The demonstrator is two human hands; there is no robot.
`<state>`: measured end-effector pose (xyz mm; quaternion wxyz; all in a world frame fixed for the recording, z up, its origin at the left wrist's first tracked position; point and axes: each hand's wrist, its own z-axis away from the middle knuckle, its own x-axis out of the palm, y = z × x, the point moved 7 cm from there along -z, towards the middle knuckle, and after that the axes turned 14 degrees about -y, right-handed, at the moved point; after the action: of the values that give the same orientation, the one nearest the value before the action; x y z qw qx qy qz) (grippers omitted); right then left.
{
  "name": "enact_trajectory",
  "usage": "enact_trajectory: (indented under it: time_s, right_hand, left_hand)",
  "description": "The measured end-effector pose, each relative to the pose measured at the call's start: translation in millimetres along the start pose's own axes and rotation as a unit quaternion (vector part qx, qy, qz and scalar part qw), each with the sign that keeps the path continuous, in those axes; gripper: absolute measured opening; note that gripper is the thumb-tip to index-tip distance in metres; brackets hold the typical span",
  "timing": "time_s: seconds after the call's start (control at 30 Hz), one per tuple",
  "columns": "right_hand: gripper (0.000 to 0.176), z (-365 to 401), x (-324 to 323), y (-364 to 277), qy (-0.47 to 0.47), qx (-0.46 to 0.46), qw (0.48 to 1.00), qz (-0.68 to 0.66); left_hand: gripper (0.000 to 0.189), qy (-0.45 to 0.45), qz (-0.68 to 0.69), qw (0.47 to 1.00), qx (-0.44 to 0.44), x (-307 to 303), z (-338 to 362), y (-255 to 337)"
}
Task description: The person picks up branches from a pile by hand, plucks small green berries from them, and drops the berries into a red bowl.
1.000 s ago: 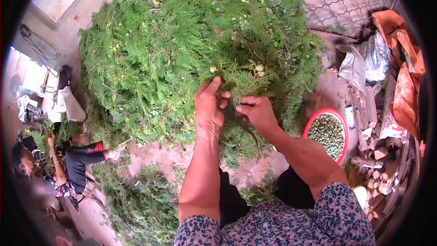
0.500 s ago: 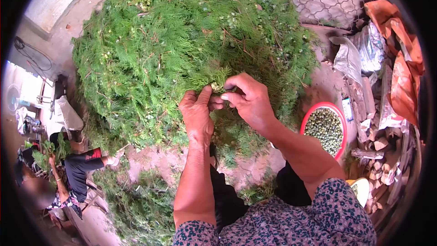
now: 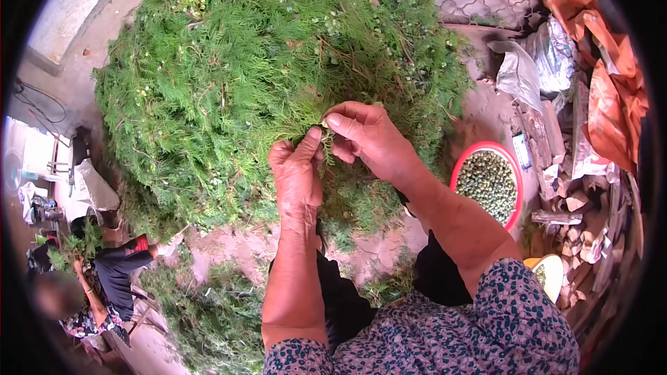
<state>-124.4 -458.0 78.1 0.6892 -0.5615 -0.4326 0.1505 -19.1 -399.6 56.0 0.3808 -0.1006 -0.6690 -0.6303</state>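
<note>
My left hand pinches a green sprig between thumb and fingers, above the near edge of a large heap of green branches. Close on its right, my right hand has thumb and forefinger pressed together at the sprig's tip, on a small pale piece that I cannot make out clearly. Small pale cones dot the heap. To the right, on the ground, a red-rimmed basin holds many small green cones.
Another person sits at the lower left, holding greenery. More cut branches lie below the heap. At right are split firewood, orange sheeting, a pale sack and a yellow-rimmed container.
My right hand has shifted slightly left, its thumb and forefinger now closed at the sprig. The view has moved a little, so the surroundings appear further left.
</note>
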Motion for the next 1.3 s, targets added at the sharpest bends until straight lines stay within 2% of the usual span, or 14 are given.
enact_trajectory:
  time_s: [0.13, 0.33, 0.47, 0.53, 0.6, 0.63, 0.67, 0.73, 0.8, 0.83, 0.93, 1.07, 1.17, 1.3]
  right_hand:
    - [0.017, 0, 1, 11, -0.044, 0.015, 0.988, -0.145]
    - [0.018, 0, 4, -3, -0.081, -0.019, 0.978, -0.194]
    - [0.016, 3, -2, -28, -0.010, -0.052, 0.968, -0.246]
    - [0.015, 9, -18, -38, -0.022, -0.118, 0.973, -0.195]
    - [0.014, 21, -21, -48, -0.043, -0.083, 0.978, -0.185]
    - [0.014, 25, -21, -45, -0.030, 0.032, 0.999, -0.013]
    - [0.015, 29, -24, -39, -0.016, 0.145, 0.976, 0.159]
    - [0.020, 23, -29, -25, -0.002, 0.154, 0.955, 0.252]
    - [0.026, 16, -35, -27, 0.063, -0.016, 0.920, 0.386]
    - [0.030, 19, -45, -12, 0.116, 0.060, 0.941, 0.313]
    - [0.030, 12, -42, 11, 0.082, 0.115, 0.975, 0.171]
    - [0.019, 7, -32, 16, 0.068, 0.076, 0.988, 0.114]
    - [0.014, 4, -26, 22, 0.061, 0.066, 0.994, 0.069]
    - [0.016, 3, -17, 22, 0.047, 0.100, 0.984, 0.143]
  left_hand:
    - [0.028, 0.007, 0.028, 0.999, -0.016, 0, 1, -1]
    - [0.023, -0.012, 0.044, 0.998, -0.035, -15, -9, -12]
    - [0.023, -0.039, 0.083, 0.995, -0.030, -6, -9, -2]
    - [0.011, 0.045, 0.044, 0.998, 0.002, -27, -11, -3]
    - [0.014, 0.052, 0.025, 0.998, 0.011, -30, -10, -1]
    - [0.015, 0.061, 0.021, 0.998, 0.000, -38, -11, -3]
    - [0.016, 0.070, 0.016, 0.997, -0.011, -43, -12, -4]
    - [0.017, 0.066, 0.021, 0.998, -0.011, -26, -5, 7]
    - [0.017, 0.060, 0.025, 0.998, -0.013, -20, -3, 11]
    - [0.018, 0.056, 0.018, 0.998, -0.023, -22, -3, 9]
    - [0.022, 0.071, 0.005, 0.997, -0.024, -23, -3, 8]
    - [0.026, -0.010, -0.022, 1.000, 0.009, -11, -6, 10]
    - [0.028, -0.021, -0.167, 0.986, -0.005, -6, -3, 15]
    - [0.033, -0.015, -0.176, 0.984, 0.000, 3, 1, 19]
